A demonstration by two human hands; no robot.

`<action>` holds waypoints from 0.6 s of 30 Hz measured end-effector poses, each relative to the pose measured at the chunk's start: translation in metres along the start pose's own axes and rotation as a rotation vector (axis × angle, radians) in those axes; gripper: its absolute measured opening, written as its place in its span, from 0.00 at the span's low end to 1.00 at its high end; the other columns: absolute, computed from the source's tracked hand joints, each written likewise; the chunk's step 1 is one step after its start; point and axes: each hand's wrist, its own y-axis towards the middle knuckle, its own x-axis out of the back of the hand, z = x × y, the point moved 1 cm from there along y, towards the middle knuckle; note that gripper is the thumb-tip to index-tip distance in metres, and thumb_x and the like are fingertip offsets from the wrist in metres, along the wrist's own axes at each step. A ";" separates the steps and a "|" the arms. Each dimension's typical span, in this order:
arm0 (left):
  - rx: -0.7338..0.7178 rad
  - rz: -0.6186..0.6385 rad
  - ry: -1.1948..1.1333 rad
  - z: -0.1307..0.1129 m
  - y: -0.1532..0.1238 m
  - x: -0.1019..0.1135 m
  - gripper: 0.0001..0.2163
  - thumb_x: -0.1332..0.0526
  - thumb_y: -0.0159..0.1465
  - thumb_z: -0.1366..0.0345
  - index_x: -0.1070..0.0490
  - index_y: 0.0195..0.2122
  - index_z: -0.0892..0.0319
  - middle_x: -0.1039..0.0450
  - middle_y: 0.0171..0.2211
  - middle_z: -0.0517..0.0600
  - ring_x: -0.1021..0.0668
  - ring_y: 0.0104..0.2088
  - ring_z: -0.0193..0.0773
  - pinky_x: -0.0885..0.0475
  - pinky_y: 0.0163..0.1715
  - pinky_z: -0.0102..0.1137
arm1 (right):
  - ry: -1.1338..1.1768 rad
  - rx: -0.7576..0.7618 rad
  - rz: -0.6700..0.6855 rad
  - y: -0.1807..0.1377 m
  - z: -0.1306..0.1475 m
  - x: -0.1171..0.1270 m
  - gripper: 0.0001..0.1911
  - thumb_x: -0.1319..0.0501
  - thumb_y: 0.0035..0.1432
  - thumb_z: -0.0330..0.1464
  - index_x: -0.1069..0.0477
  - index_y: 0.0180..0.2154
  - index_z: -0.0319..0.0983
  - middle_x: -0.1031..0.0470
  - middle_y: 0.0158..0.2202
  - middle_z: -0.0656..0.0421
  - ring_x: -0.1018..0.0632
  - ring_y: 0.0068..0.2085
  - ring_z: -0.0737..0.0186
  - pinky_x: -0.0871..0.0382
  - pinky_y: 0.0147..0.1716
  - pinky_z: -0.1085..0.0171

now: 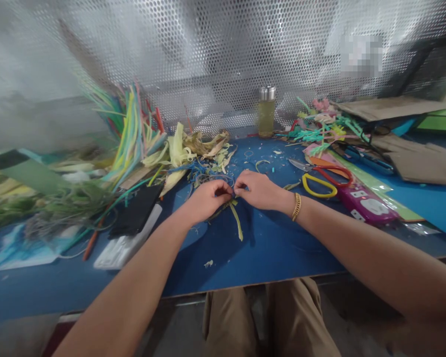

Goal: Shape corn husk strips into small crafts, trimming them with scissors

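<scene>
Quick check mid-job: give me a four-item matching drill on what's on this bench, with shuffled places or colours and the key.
1. Yellow-green strip
2. Scissors
3. Bottle
4. Bracelet

A. Upright at the back, by the perforated panel
B. Gold-coloured, around the right wrist
C. One handle loop red, the other yellow
D. Just below the fingertips of the left hand and right hand, trailing toward the near edge of the blue table

Pairs: 1-D, 2-C, 3-A, 4-B
</scene>
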 end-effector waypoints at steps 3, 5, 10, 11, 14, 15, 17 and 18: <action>-0.037 -0.046 0.042 0.001 0.001 0.001 0.05 0.39 0.55 0.63 0.28 0.31 0.59 0.26 0.30 0.48 0.27 0.31 0.35 0.32 0.34 0.31 | -0.012 0.002 0.005 0.000 -0.001 0.000 0.07 0.43 0.57 0.31 0.27 0.32 0.38 0.27 0.38 0.56 0.28 0.42 0.62 0.39 0.44 0.63; -0.058 -0.060 0.041 0.001 0.000 0.001 0.05 0.39 0.56 0.64 0.28 0.31 0.59 0.26 0.29 0.47 0.27 0.30 0.35 0.32 0.34 0.31 | -0.008 0.013 0.009 0.000 -0.001 -0.001 0.07 0.43 0.57 0.31 0.28 0.32 0.37 0.27 0.38 0.55 0.29 0.42 0.62 0.39 0.44 0.63; -0.123 -0.088 -0.001 -0.002 -0.001 0.001 0.04 0.38 0.55 0.66 0.30 0.32 0.58 0.28 0.29 0.46 0.27 0.30 0.34 0.33 0.33 0.29 | 0.006 0.046 0.019 0.000 -0.001 -0.002 0.07 0.45 0.56 0.29 0.28 0.30 0.37 0.27 0.37 0.55 0.29 0.42 0.61 0.39 0.43 0.63; -0.134 -0.087 -0.005 -0.002 -0.001 0.001 0.04 0.38 0.55 0.65 0.30 0.31 0.58 0.28 0.29 0.46 0.27 0.30 0.34 0.33 0.32 0.29 | 0.006 0.049 0.018 0.000 -0.001 -0.003 0.07 0.45 0.56 0.28 0.28 0.30 0.37 0.27 0.37 0.55 0.29 0.41 0.61 0.39 0.42 0.63; -0.161 -0.076 0.005 -0.003 -0.001 0.000 0.04 0.38 0.55 0.65 0.29 0.30 0.58 0.28 0.29 0.46 0.27 0.31 0.34 0.33 0.33 0.30 | -0.004 0.045 0.016 -0.001 -0.001 -0.004 0.07 0.44 0.55 0.29 0.28 0.31 0.37 0.27 0.37 0.55 0.29 0.40 0.62 0.38 0.41 0.64; -0.169 -0.077 0.015 -0.003 -0.001 0.000 0.03 0.38 0.56 0.65 0.29 0.30 0.58 0.27 0.30 0.47 0.27 0.31 0.35 0.32 0.34 0.30 | -0.004 0.045 0.017 -0.001 -0.001 -0.004 0.06 0.44 0.55 0.29 0.28 0.31 0.37 0.27 0.37 0.55 0.29 0.40 0.62 0.38 0.41 0.64; -0.180 -0.082 0.032 -0.004 -0.001 0.000 0.03 0.38 0.56 0.65 0.28 0.29 0.58 0.27 0.31 0.48 0.26 0.33 0.36 0.32 0.36 0.30 | 0.008 0.049 0.019 -0.001 -0.001 -0.004 0.07 0.44 0.55 0.28 0.27 0.31 0.37 0.27 0.37 0.55 0.29 0.40 0.62 0.38 0.41 0.64; -0.179 -0.083 0.036 -0.004 -0.001 0.001 0.03 0.38 0.56 0.65 0.27 0.29 0.58 0.26 0.31 0.48 0.26 0.33 0.36 0.32 0.36 0.31 | 0.018 0.052 0.020 0.000 -0.001 -0.004 0.07 0.44 0.55 0.28 0.27 0.31 0.37 0.27 0.37 0.55 0.29 0.40 0.62 0.38 0.41 0.64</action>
